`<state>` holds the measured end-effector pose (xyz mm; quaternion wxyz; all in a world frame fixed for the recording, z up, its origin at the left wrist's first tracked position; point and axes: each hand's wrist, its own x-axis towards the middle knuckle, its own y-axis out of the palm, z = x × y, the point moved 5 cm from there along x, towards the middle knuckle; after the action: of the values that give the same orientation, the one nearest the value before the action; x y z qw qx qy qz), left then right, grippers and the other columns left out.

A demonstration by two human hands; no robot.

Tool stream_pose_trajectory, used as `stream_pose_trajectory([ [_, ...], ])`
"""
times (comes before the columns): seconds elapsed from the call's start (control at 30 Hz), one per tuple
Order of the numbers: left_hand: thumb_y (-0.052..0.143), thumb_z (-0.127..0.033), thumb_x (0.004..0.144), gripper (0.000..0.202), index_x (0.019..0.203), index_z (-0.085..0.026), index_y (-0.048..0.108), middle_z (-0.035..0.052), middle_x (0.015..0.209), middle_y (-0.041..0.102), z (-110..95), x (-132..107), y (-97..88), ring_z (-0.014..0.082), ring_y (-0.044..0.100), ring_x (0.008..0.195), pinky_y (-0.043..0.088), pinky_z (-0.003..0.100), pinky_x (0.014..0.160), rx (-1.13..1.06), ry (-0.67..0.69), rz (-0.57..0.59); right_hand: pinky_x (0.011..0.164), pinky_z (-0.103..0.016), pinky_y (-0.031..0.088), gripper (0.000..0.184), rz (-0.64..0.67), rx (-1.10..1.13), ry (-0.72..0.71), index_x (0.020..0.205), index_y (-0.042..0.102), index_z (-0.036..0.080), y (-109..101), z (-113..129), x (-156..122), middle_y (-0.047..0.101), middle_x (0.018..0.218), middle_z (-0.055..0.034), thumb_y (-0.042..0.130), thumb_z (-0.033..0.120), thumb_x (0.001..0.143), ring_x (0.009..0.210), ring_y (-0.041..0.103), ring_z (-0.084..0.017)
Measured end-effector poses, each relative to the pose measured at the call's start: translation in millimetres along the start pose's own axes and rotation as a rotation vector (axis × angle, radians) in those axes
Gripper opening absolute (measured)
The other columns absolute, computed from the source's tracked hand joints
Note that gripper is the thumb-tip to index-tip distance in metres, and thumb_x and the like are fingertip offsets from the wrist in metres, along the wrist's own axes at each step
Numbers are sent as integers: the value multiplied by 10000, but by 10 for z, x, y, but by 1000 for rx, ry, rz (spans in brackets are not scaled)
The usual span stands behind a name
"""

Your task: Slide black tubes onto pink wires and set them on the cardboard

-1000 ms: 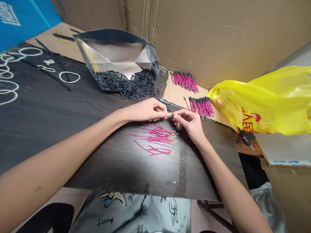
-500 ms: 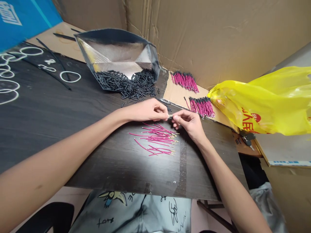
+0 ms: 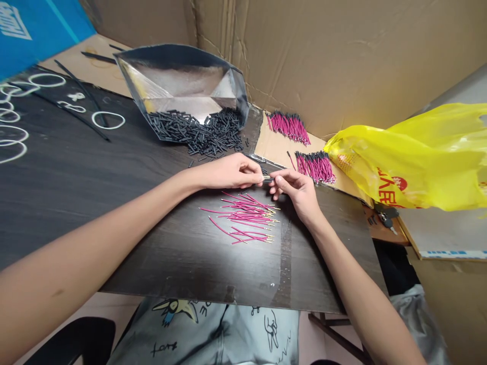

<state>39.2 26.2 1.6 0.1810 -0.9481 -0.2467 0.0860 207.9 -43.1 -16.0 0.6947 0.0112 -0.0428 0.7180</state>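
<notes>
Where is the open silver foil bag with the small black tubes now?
In the head view, the open silver foil bag lies at the far left-centre of the dark wooden table, beyond the left hand, black tubes spilling out.

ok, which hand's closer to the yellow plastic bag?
Right. The right hand sits at the table's middle, on the side of the yellow plastic bag though well short of it. The left hand is beyond it, nearer the silver pouch.
</notes>
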Motion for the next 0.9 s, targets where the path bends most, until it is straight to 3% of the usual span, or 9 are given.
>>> stream_pose_trajectory([
  [0.4, 604, -314, 911, 206, 903, -131, 697, -20, 640, 481, 20, -1, 9, 90, 366, 522, 257, 236, 480, 34, -12, 35, 588, -277, 544, 314, 6, -11, -6, 977, 718, 182, -3, -16, 4, 705, 765, -21, 828, 427, 815, 651, 646, -135],
  [0.6, 629, -371, 922, 267, 886, -117, 703, 17, 730, 576, 17, 10, 25, 93, 417, 572, 299, 234, 524, 47, 44, 47, 603, -274, 547, 293, 89, 46, 40, 936, 700, 193, -21, -43, 12, 708, 772, -17, 867, 384, 788, 651, 658, -132],
  [0.77, 614, -325, 945, 235, 894, -115, 706, -8, 664, 505, -20, -6, 50, 94, 392, 557, 292, 233, 515, 21, 60, 83, 620, -269, 540, 316, 151, 49, 65, 923, 683, 189, -34, -57, 8, 699, 757, -10, 886, 379, 774, 651, 654, -126],
  [0.9, 615, -328, 972, 247, 881, -116, 703, -11, 640, 494, -25, -4, 40, 82, 388, 513, 289, 224, 478, -18, 64, 70, 570, -265, 494, 285, 139, 34, 16, 984, 679, 196, -26, -25, -11, 693, 783, -14, 798, 429, 871, 633, 629, -126],
])
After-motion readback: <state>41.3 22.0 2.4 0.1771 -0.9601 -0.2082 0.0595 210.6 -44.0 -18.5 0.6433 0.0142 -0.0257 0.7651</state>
